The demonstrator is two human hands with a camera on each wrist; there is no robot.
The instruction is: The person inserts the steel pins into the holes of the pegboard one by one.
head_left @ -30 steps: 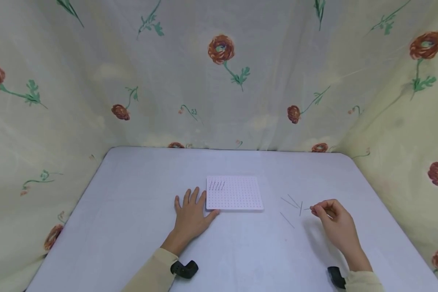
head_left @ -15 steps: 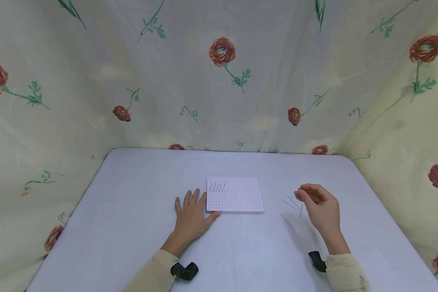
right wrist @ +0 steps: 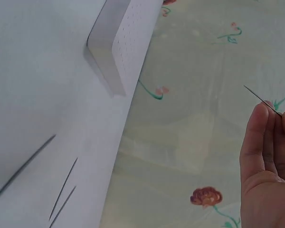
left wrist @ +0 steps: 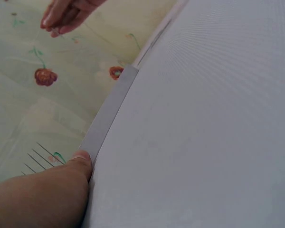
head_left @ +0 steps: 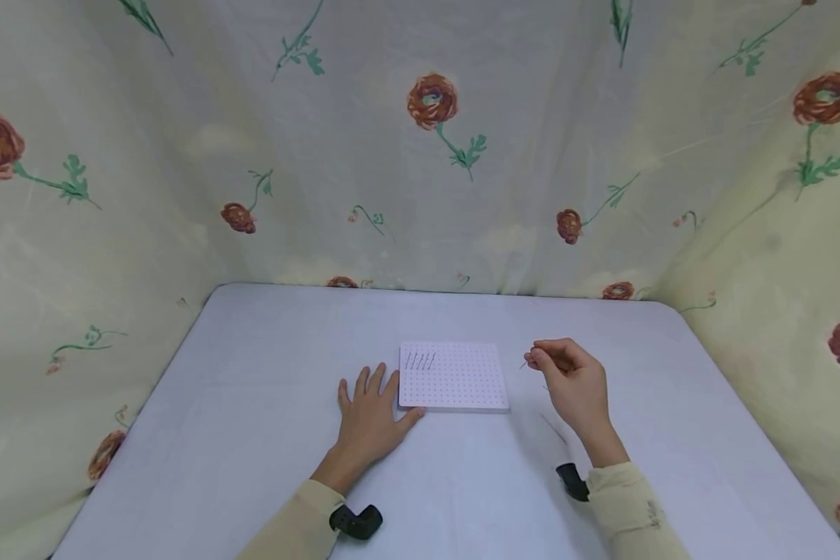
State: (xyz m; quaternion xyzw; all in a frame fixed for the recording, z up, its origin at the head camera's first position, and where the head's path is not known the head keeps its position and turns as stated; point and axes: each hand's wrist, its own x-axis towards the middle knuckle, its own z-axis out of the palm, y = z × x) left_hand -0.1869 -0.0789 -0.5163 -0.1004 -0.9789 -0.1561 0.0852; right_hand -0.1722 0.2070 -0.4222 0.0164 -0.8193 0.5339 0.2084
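Observation:
A white board [head_left: 465, 381] with a grid of small holes lies mid-table. Several thin needles [head_left: 420, 361] stand in a row at its far left corner. My left hand [head_left: 369, 420] lies spread with straight fingers at the board's left side; its thumb [left wrist: 80, 161] touches the front edge in the left wrist view. Above the table, right of the board, my right hand [head_left: 575, 383] pinches a thin needle [right wrist: 257, 97] between thumb and fingertips. The needle's tip points out free of the hand and apart from the board.
Loose needles lie on the white table right of the board, one of them [head_left: 554, 429] below the right hand. More needles [right wrist: 63, 189] show in the right wrist view. Flower-patterned curtain [head_left: 322, 155] surrounds the table's back and sides.
My right hand, pinching the needle, has moved left and farther back, from beyond the loose needles toward the board. The left hand has stayed against the board.

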